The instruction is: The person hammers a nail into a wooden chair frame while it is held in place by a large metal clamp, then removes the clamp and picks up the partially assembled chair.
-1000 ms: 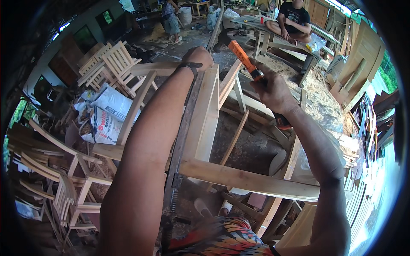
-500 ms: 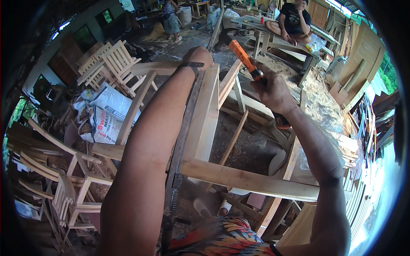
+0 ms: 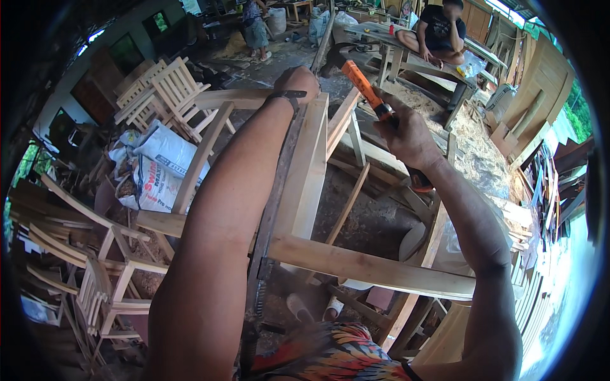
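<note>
I had the left hand [image 3: 297,83] stretched out by the far end of the wooden frame [image 3: 368,269], but couldn't tell if it held anything. The right hand [image 3: 406,134], elbow bent, gripped the orange hammer [image 3: 361,85] beside it. The left arm [image 3: 225,213] partly hid a metal bar [image 3: 274,187]. White sacks [image 3: 166,155] sat left.

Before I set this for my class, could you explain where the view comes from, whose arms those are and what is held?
No machine here: a person works bare-handed, wearing a wide fisheye camera on the head. It looks down past their own arms, and straight edges bend near its rim.

The right hand grips a hammer with an orange and black handle. The left hand is at the far end of a pale wooden frame; its fingertips are hidden. A dark metal bar runs along the frame. White sacks lie to the left.
</note>
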{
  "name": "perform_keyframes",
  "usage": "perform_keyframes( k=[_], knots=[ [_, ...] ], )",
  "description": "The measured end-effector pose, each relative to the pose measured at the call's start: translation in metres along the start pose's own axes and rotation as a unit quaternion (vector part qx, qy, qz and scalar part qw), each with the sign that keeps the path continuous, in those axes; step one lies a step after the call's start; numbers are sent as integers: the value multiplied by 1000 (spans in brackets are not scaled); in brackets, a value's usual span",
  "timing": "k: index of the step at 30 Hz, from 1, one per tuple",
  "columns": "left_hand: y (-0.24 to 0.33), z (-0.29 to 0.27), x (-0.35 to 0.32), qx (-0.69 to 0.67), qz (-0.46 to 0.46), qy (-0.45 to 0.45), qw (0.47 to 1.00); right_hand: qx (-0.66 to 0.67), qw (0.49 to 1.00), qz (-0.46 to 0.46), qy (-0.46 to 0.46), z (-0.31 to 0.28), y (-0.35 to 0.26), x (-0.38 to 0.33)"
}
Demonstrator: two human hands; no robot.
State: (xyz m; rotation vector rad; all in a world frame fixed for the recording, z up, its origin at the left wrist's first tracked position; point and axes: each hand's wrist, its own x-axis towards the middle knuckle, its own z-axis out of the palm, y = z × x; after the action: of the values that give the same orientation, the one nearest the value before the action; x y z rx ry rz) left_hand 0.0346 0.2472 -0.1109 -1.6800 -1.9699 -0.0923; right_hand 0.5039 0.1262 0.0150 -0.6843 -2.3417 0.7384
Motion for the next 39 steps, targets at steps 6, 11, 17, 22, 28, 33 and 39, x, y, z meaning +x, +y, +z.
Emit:
perform_keyframes(
  k=[6,11,17,22,28,33,39],
  knots=[
    [97,-75,-8,-208,-80,-123,967,-42,998,35,7,-5,34,-6],
    [121,-145,-25,-229,-130,-136,955,-50,998,30,18,-10,36,-6],
    [94,-158,-44,-207,-150,-124,959,-13,1000,12,7,4,19,2],
    [120,-168,-39,-237,-171,-120,949,-33,999,37,9,-2,30,-4],
    [89,-118,-32,-216,-120,-73,966,-40,999,31,-19,8,29,-1],
    [118,-144,-28,-247,-121,-136,952,-44,998,50,-5,-2,30,-8],
    [72,-125,-39,-171,-118,-89,974,-25,1000,7,-1,11,12,0]
  ],
)
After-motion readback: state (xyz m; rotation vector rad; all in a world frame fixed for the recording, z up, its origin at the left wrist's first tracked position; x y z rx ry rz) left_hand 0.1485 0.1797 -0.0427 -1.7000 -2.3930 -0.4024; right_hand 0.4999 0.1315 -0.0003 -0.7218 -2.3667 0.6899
